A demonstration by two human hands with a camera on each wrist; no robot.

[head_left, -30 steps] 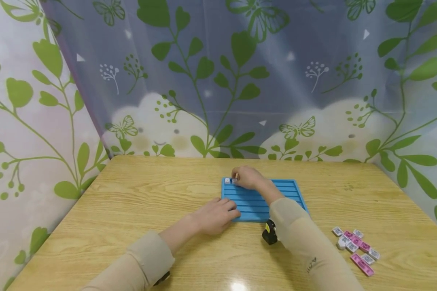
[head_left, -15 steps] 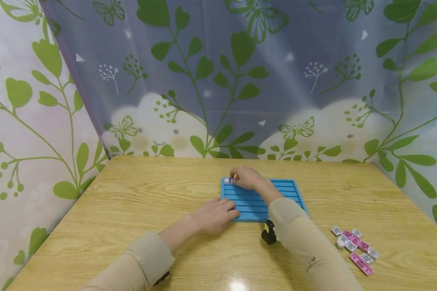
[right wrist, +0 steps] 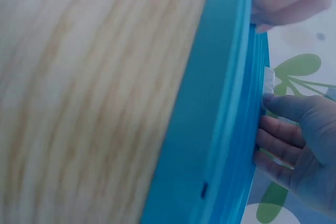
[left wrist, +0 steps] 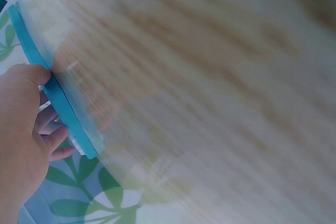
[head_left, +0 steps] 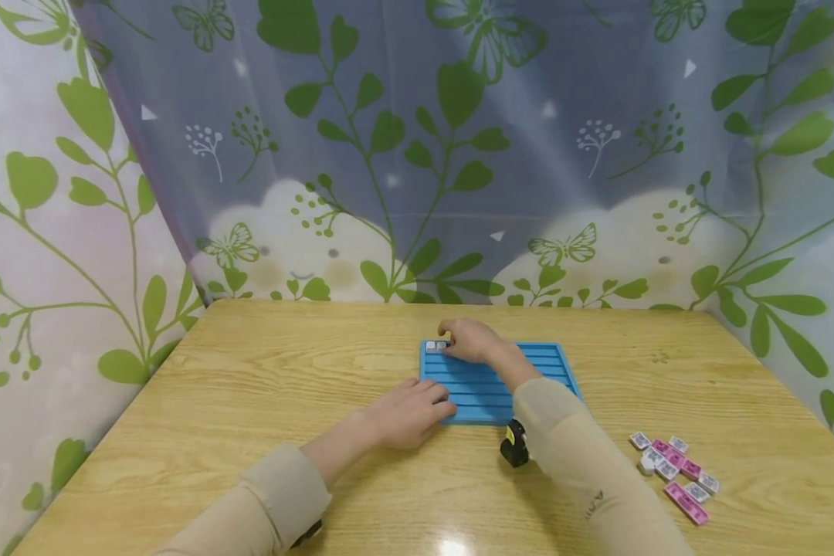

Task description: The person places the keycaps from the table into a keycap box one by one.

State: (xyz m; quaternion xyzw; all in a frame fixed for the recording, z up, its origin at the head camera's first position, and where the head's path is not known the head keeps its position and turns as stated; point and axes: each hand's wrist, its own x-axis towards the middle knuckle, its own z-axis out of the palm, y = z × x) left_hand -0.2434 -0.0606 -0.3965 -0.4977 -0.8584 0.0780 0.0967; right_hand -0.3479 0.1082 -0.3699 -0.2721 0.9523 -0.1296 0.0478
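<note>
A blue grooved tray (head_left: 483,394) lies on the table. My left hand (head_left: 410,413) grips its near left corner. In the left wrist view its thumb (left wrist: 38,73) lies on the front rim, with the fingers behind that rim. My right hand (head_left: 474,340) is over the far left of the tray. Two small white tiles (head_left: 435,347) sit side by side in the far groove, and the right thumb touches the right-hand one. In the right wrist view, the thumb (right wrist: 283,106) meets a white tile (right wrist: 269,80), while the other fingers extend loosely over the tray.
Several white and pink printed tiles (head_left: 674,463) lie loose at the right of the wooden table (head_left: 250,371), with a longer pink tile (head_left: 686,503) nearest me. A leaf-patterned curtain (head_left: 361,154) stands behind the table's far edge. A black wrist device (head_left: 514,444) hangs under the right sleeve.
The second white tile has slid left against the first one, moved by my right hand. The right index finger has lifted slightly. My left hand keeps its place on the tray.
</note>
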